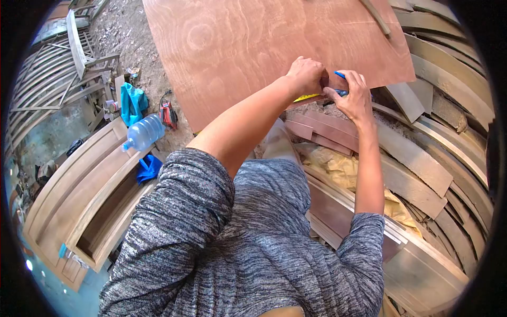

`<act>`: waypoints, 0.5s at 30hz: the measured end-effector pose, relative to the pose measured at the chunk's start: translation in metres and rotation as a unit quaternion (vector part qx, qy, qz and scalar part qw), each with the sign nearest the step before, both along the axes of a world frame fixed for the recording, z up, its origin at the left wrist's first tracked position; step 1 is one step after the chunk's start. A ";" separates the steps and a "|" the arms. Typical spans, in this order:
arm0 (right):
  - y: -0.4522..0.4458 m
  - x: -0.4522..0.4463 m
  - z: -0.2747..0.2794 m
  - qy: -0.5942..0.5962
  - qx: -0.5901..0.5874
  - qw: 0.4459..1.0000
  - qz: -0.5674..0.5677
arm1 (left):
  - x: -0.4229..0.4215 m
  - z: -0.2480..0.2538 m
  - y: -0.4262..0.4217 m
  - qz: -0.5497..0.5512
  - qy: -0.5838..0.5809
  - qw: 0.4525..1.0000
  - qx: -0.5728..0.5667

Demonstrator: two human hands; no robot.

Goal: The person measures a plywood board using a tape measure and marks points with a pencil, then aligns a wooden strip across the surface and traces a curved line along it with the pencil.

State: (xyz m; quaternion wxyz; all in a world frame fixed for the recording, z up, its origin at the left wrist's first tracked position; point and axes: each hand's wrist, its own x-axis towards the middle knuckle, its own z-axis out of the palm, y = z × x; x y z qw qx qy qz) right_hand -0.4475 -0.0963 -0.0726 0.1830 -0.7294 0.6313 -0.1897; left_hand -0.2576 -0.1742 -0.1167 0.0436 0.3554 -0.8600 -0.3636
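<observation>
A large reddish sheet of plywood (227,47) lies in front of me. At its near edge my left hand (308,75) is closed, fingers curled down at a tape measure, whose yellow blade (308,98) shows just below the hand along the edge. Right beside it, my right hand (353,98) is closed around a slim blue pen (339,75), its end sticking up past the fingers. More blue shows below, between thumb and fingers; whether it is part of the same thing I cannot tell. The fingertips of both hands almost meet.
A wooden strip (376,18) lies on the sheet's far right. Stacked boards (449,79) fill the right side. To the left are a clear water bottle (145,132), a red and black tool (169,114), a teal cloth (133,103) and a wooden door panel (79,185).
</observation>
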 end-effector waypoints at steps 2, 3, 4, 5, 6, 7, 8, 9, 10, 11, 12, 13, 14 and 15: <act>0.001 0.004 0.003 -0.003 -0.034 0.998 -0.045 | 0.000 0.001 0.000 0.010 0.007 1.000 0.005; 0.004 0.004 0.005 -0.006 -0.051 0.996 -0.068 | -0.001 0.001 0.000 0.005 0.001 1.000 0.010; 0.009 0.002 0.007 -0.050 -0.048 0.992 -0.105 | -0.002 0.003 0.000 -0.001 -0.006 1.000 0.015; 0.014 0.000 0.008 -0.095 -0.045 0.984 -0.142 | -0.002 0.005 0.000 -0.006 -0.013 1.000 0.020; 0.020 -0.001 0.010 -0.139 -0.042 0.973 -0.179 | -0.004 0.008 0.000 -0.003 -0.027 0.999 0.037; 0.023 0.003 0.018 -0.140 -0.079 0.967 -0.200 | -0.006 0.008 -0.001 0.001 -0.042 0.998 0.053; 0.028 0.007 0.028 -0.236 -0.081 0.945 -0.210 | -0.008 0.008 0.000 0.004 -0.056 0.996 0.070; 0.034 0.013 0.038 -0.328 -0.082 0.915 -0.219 | -0.009 0.007 0.000 0.003 -0.055 0.996 0.070; 0.035 0.022 0.044 -0.417 -0.083 0.877 -0.225 | -0.010 0.007 0.000 0.001 -0.053 0.996 0.070; 0.037 0.027 0.042 -0.409 -0.090 0.881 -0.221 | -0.010 0.006 0.000 0.000 -0.051 0.996 0.070; 0.039 0.032 0.039 -0.402 -0.097 0.885 -0.217 | -0.009 0.005 0.000 0.000 -0.051 0.996 0.070; 0.055 0.028 0.034 -0.415 -0.034 0.885 -0.208 | -0.009 0.003 0.000 0.000 -0.050 0.996 0.070; 0.068 0.027 0.029 -0.427 0.028 0.882 -0.198 | -0.010 0.003 0.000 0.001 -0.049 0.996 0.070; 0.079 0.036 0.022 -0.414 0.070 0.885 -0.202 | -0.010 0.003 0.000 0.002 -0.045 0.996 0.073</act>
